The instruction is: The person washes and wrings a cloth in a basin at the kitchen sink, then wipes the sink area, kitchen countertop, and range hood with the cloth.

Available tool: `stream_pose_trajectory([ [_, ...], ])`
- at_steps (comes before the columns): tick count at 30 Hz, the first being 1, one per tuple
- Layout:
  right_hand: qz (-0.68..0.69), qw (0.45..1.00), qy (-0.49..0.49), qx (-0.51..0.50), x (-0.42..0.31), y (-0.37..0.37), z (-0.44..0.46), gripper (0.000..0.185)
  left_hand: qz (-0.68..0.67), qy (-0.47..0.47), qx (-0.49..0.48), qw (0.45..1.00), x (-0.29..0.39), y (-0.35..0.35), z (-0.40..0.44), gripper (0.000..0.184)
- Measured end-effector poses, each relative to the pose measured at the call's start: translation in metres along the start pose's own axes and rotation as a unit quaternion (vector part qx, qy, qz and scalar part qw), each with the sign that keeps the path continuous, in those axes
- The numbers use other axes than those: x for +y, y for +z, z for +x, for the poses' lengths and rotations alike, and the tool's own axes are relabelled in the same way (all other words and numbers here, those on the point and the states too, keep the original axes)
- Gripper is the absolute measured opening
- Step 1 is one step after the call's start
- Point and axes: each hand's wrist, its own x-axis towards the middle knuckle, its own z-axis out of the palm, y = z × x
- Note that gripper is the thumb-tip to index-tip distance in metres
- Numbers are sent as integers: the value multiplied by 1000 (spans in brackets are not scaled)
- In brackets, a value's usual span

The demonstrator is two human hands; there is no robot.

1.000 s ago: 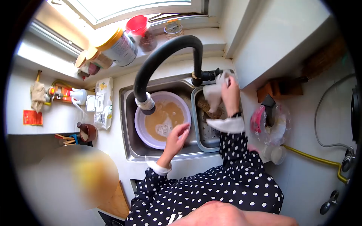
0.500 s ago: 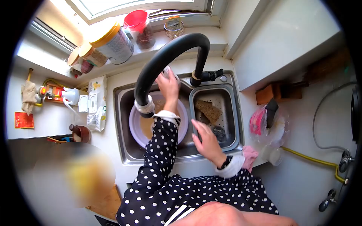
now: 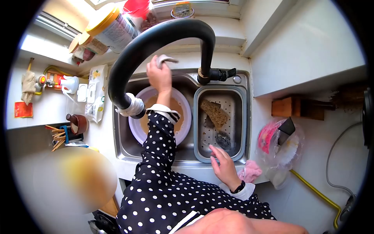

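Note:
My left hand (image 3: 159,77) is closed on a pale grey cloth (image 3: 167,59) behind the sink's left bowl, near the counter's back edge. My left forearm crosses a lavender basin (image 3: 187,117) of cloudy, brownish water. Over the front edge of the drain basket (image 3: 198,134), my right hand (image 3: 224,165) is open and holds nothing. Inside that basket lie a brown loofah-like scrubber (image 3: 215,114) and a dark scouring pad (image 3: 223,139). The black curved faucet (image 3: 156,34) arches over the basin, left of my left hand.
Jars and a yellow-lidded tub (image 3: 113,29) line the windowsill. Wipes (image 3: 96,93) and a brown mortar (image 3: 79,124) are on the left. A pink cloth (image 3: 250,171), a plastic bag (image 3: 278,146) and a wooden block (image 3: 286,108) are on the right.
The cloth has passed from my right hand to my left hand, which has moved back past the basin. My right hand has come forward from the faucet base and opened. The view has shifted.

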Motion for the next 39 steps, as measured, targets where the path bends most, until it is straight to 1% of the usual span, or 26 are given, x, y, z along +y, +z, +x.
stream_pose_trajectory([
  [2,-22,1000,-17,-4,1,-3,3,38,38,-7,8,999,-17,-3,13,29],
  [5,-56,998,-41,6,2,-6,6,38,106,77,28,991,5,-4,22,29],
  [7,-70,996,-46,13,4,-6,6,37,109,218,-23,970,18,11,20,30],
  [8,-73,996,-46,15,5,-6,6,37,109,287,-48,950,24,21,20,30],
  [10,-78,996,-42,15,6,-6,6,36,122,407,-119,897,13,56,18,30],
  [13,-85,996,-35,14,6,-7,5,36,168,466,-160,854,3,68,9,28],
  [16,-90,995,-29,10,10,-9,3,37,285,363,-151,874,-3,54,21,29],
  [17,-91,995,-29,9,11,-10,2,37,268,389,-45,880,-14,49,26,25],
  [19,-93,995,-30,13,16,-11,3,37,253,370,-50,892,-22,58,25,23],
  [20,-92,995,-29,14,21,-10,1,37,248,361,-54,897,-28,60,25,22],
  [21,-92,995,-28,16,25,-8,0,37,199,370,-94,903,-18,63,21,21],
  [22,-93,995,-28,12,25,-8,2,37,119,393,-127,903,-8,69,18,21],
  [24,-98,995,-24,5,23,-6,4,37,4,506,-143,851,6,98,10,20],
  [26,-95,995,-35,-2,19,-3,9,36,67,488,-157,856,15,106,0,22],
  [28,-92,995,-39,-11,17,-5,11,36,128,447,-184,866,17,88,7,24],
  [29,-88,995,-39,-12,16,-7,12,36,141,441,-170,870,3,83,16,25],
  [30,-83,996,-41,-10,17,-9,12,36,202,422,-145,872,-4,73,22,27],
  [31,-88,995,-38,-8,21,-11,10,36,203,410,-112,882,-11,63,27,29],
  [32,-91,995,-35,-3,26,-12,7,36,200,400,-108,888,-14,58,27,28],
  [34,-91,996,-26,5,31,-14,2,36,184,448,-137,864,-13,68,24,27],
  [36,-86,996,-22,16,33,-14,1,35,127,462,-191,857,-2,83,17,37],
  [37,-77,997,-21,18,31,-13,1,35,56,470,-220,853,7,91,16,40],
  [38,-69,997,-20,19,29,-13,2,35,55,496,-221,838,14,95,9,38],
  [39,-61,998,-20,18,27,-13,2,35,59,499,-238,832,18,99,9,37],
])
